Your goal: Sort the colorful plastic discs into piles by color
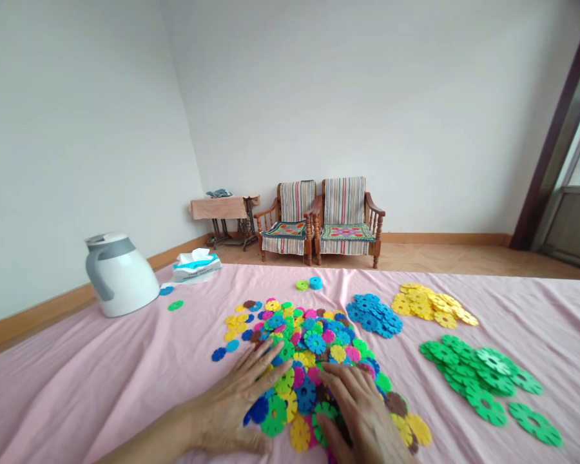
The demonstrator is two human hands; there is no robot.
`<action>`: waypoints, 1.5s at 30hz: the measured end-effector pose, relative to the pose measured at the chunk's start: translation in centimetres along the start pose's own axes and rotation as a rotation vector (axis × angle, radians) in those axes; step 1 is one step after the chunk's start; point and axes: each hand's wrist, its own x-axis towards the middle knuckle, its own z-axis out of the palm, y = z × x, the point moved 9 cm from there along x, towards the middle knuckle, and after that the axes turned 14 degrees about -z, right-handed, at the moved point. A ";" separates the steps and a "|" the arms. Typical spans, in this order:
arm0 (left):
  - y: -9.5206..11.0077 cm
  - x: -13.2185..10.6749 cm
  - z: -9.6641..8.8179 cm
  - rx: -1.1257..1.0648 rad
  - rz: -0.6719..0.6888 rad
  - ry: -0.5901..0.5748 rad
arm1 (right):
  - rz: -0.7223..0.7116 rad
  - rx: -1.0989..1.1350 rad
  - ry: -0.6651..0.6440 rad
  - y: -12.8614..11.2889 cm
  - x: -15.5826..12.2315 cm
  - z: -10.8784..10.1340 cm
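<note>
A mixed heap of coloured plastic snowflake discs (303, 335) lies on the pink cloth (101, 380). My left hand (232, 403) rests flat on the heap's near left edge, fingers stretched out and apart. My right hand (362, 412) lies flat on the heap's near right side, fingers spread over the discs. Neither hand grips a disc. To the right lie sorted piles: blue discs (374, 316), yellow discs (432, 304) and green discs (483, 380).
A white kettle (118, 274) stands at the far left, a tissue pack (196, 265) beside it. Stray discs (309, 283) lie beyond the heap. Two wooden armchairs (321, 222) and a small table (225, 212) stand by the far wall.
</note>
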 end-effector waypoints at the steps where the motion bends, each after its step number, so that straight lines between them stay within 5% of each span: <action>1: 0.3 0.4 0.1 0.001 0.012 0.017 | -0.058 -0.014 -0.015 -0.4 0.1 0.2; 5: 1.1 2.2 0.3 0.013 0.023 0.055 | -0.188 -0.084 -0.051 -1.3 0.4 1.1; 17: 1.4 6.0 0.3 -0.011 0.018 0.136 | 0.018 -0.140 -0.079 0.9 0.7 1.7; 25: -1.6 7.0 -4.6 -0.299 -0.123 0.557 | 0.040 -0.072 -0.017 0.9 0.4 -0.4; 32: -1.6 9.4 -4.5 -0.284 -0.165 0.416 | 0.068 -0.045 0.026 1.3 0.2 -0.6; 45: -2.3 8.8 -4.2 -0.496 -0.210 0.492 | 0.084 0.088 -0.121 1.4 0.1 1.1</action>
